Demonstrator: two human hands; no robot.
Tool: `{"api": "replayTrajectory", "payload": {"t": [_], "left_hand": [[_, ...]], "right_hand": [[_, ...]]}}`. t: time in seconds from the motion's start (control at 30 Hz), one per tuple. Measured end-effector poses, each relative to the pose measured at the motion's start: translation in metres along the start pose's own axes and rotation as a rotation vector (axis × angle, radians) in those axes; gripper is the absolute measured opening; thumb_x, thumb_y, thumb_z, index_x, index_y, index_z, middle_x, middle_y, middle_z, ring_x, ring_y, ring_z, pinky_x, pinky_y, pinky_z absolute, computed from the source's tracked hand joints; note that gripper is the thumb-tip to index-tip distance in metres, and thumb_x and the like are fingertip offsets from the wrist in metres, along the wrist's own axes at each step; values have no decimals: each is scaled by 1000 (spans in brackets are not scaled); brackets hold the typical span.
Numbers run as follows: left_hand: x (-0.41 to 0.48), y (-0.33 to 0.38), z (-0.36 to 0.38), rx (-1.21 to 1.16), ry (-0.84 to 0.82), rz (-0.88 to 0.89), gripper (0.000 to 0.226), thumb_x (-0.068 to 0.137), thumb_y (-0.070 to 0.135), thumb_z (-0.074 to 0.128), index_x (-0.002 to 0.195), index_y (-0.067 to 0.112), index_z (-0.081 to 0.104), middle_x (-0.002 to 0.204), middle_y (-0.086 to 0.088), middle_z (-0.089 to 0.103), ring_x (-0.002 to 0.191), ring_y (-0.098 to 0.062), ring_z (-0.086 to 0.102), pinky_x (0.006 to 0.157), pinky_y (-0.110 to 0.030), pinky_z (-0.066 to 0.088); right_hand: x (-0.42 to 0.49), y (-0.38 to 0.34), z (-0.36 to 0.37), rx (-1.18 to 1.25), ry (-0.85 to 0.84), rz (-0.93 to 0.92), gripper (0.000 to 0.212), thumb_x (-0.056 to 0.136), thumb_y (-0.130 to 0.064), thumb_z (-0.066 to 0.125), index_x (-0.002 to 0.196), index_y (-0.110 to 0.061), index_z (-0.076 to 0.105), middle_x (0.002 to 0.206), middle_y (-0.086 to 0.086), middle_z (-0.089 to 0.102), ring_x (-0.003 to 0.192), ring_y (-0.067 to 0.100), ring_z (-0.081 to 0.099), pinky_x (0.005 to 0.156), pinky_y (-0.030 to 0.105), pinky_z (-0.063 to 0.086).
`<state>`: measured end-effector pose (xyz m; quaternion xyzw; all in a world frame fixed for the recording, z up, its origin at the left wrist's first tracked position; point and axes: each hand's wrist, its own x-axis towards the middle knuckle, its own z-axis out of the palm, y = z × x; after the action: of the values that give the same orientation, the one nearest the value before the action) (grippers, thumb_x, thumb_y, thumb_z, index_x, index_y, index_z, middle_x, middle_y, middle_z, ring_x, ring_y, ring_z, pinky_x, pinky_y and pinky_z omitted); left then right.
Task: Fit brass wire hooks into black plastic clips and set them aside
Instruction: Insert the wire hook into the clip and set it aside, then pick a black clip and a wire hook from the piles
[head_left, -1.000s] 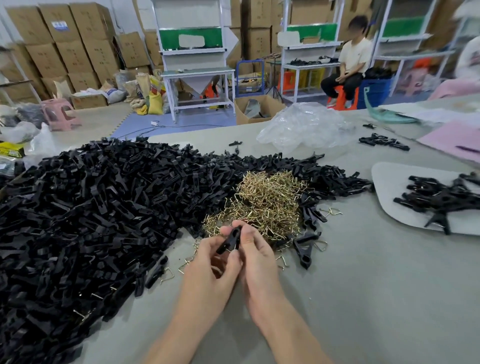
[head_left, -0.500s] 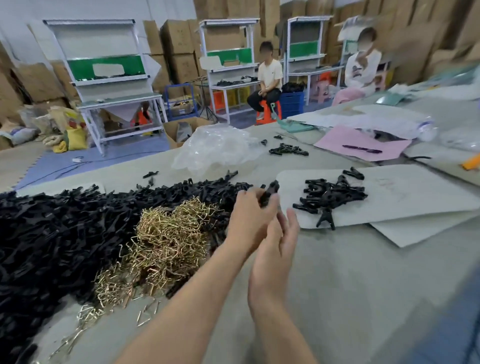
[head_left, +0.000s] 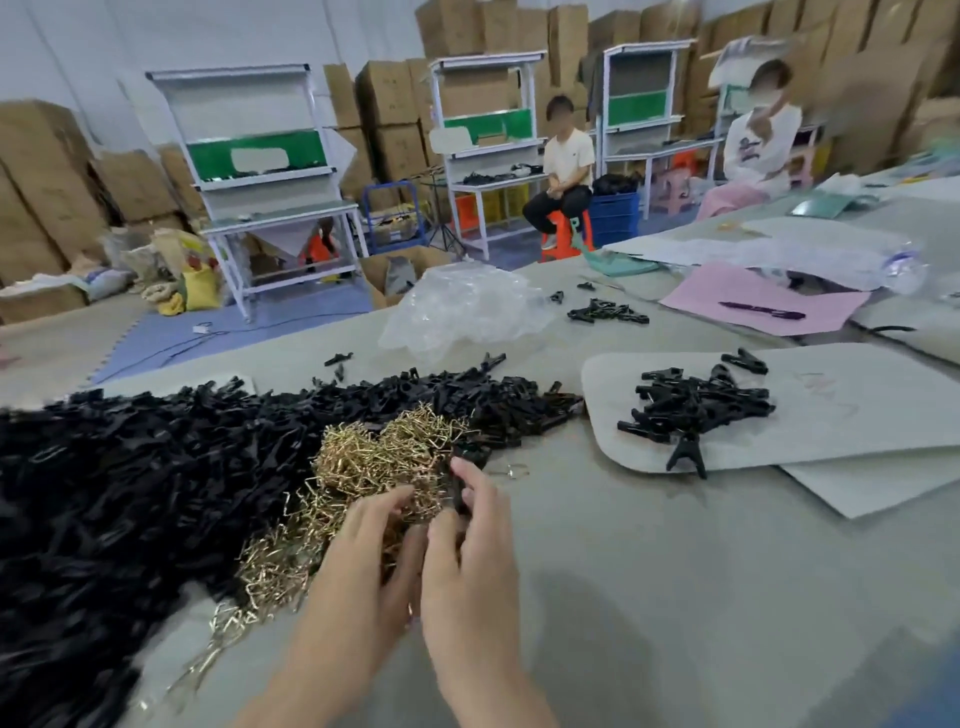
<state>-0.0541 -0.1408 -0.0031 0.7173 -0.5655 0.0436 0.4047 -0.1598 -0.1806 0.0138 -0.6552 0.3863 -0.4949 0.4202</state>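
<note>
The right hand (head_left: 470, 566) pinches a clip (head_left: 460, 480) between curled fingers. The left hand (head_left: 358, 566) curls into the hooks (head_left: 374, 460); whether it holds one, I cannot tell.

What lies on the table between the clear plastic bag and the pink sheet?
In the head view, a small cluster of black clips lies there.

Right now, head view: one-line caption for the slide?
Right hand holds a black clip beside the left hand on the brass hook pile; more clips lie on a grey sheet.
</note>
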Motion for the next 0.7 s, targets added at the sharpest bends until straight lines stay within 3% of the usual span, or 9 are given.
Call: {"api": "replayTrajectory", "payload": {"t": [0.1,0.17,0.27,0.3,0.4,0.43,0.53,0.63,0.7], "left_hand": [[-58,-51,-56,294,158,-32,44,95,51,44,120,21,63,112,0,67,95,-20,67,79,-41,55],[-86,-76,-86,547,254,-113,63,96,61,32,112,13,71,107,-8,71,95,-28,67,85,-43,48],[-103,-88,-109,697,325,-348,61,80,53,43,108,9,74,112,-14,70,102,-39,67,93,-53,45],[-103,-90,-112,700,305,-399,62,76,51,44,109,8,74,114,-16,68,104,-42,65,92,-56,47],[-91,-97,-119,680,235,-449,45,79,37,68,113,6,73,110,-19,65,100,-45,61,79,-54,53],[-86,-102,-120,701,222,-446,43,78,28,78,114,5,72,106,-19,63,97,-44,59,75,-52,54],[-78,-111,-124,734,187,-433,44,73,14,85,114,6,71,97,-16,60,89,-37,57,64,-46,56],[-76,-113,-125,731,175,-398,33,76,15,82,107,10,71,91,-11,59,86,-33,57,55,-44,54],[-77,-112,-125,736,178,-392,27,77,18,80,101,12,70,88,-8,58,84,-32,57,57,-43,53]], "right_hand": [[-27,-12,43,-146,-215,-214,39,103,-26,39,138,-42,39,141,-27,37,135,-11,29,115,15,24],[-41,-18,69,-284,-325,-296,41,100,-29,45,140,-36,45,147,-15,42,141,4,33,120,26,22],[-52,-21,100,-574,-370,-395,44,93,-31,56,136,-27,56,147,5,53,140,28,46,118,48,31],[-52,-19,107,-661,-396,-396,47,94,-33,55,140,-25,54,151,10,49,144,32,41,120,52,26],[-50,-7,116,-801,-538,-383,53,103,-36,41,154,-27,31,167,10,19,156,30,4,120,51,-12],[-49,-4,118,-825,-545,-396,50,104,-36,42,153,-27,34,166,9,20,156,28,4,119,51,-13],[-48,-9,117,-860,-528,-383,38,100,-32,53,138,-28,56,156,7,43,151,27,28,123,52,7],[-48,-5,116,-813,-576,-378,39,105,-33,38,142,-34,49,156,-5,38,152,19,19,126,43,-5],[-46,-4,112,-763,-558,-386,37,104,-34,35,137,-37,53,144,-14,47,149,14,22,126,39,-4]]}}
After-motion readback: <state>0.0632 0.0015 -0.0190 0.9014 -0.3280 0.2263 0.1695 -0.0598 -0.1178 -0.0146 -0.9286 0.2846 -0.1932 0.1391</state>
